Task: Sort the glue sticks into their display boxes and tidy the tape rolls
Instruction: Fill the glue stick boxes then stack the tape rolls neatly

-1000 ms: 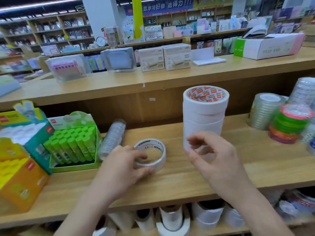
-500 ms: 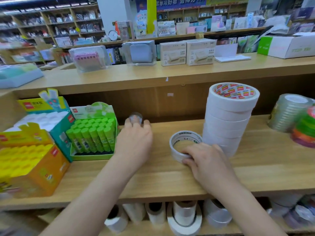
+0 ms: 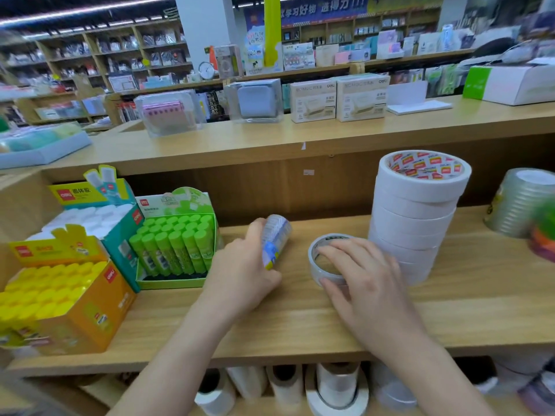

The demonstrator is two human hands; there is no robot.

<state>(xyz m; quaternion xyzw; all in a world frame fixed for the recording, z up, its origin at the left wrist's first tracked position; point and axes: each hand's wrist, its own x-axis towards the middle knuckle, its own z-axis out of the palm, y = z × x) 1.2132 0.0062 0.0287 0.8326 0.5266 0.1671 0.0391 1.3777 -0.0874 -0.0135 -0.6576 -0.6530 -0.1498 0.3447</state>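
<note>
Green deli glue box (image 3: 175, 204), deli-printed tape stack (image 3: 416, 217)

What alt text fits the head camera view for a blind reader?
A person's left hand grips a sleeve of clear tape rolls while the right hand holds a single white tape roll on a wooden shelf, between a green glue stick display box and a tall stack of white tape rolls.

Roll (image 3: 314, 257) beside, maybe touching, tape stack (image 3: 416, 226)
</note>
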